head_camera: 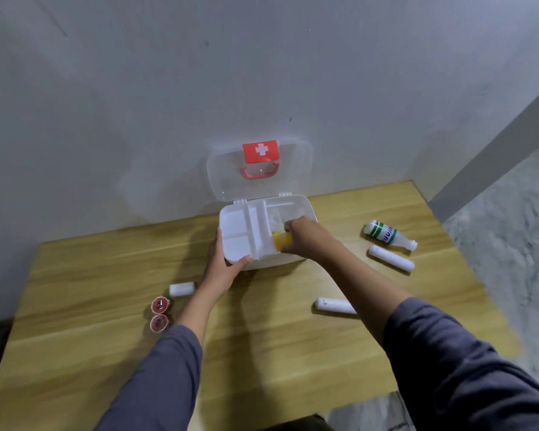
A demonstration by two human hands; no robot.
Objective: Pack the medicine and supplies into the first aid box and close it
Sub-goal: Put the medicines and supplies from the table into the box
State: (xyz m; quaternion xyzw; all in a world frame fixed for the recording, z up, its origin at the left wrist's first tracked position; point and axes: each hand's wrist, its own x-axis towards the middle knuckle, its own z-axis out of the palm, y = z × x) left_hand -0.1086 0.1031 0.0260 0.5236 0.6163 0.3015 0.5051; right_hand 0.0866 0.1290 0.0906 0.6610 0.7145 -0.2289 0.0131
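the first aid box [293, 259] sits at the far middle of the wooden table [106, 306], close to the grey wall, with its clear lid [227, 169] standing upright behind it at 12 o'clock. the lid carries a red label with a white cross [261, 150] and a pink handle [259, 172]. a white divided tray [240, 231] fills the left part of the box.

the left hand [223, 269] holds the box's near left corner, at about 8 o'clock of it, thumb on the rim and fingers [218, 244] wrapped up the left side. the right hand [305, 237] reaches over the right compartment, its fingers closed on a yellow packet [281, 242] that is partly inside the box, just right of the tray.

still out on the table: at 3 o'clock of the box, a white bottle with a green label [386, 235] lying on its side, and just nearer than it a white roll [391, 258]. at 5 o'clock a white tube [335, 305] lies partly under the right forearm. at 7 o'clock a short white roll [182, 289], and beyond it, nearer the camera, two small red round tins [160, 314], one beside the other. both arms wear dark blue-grey sleeves [448, 368].
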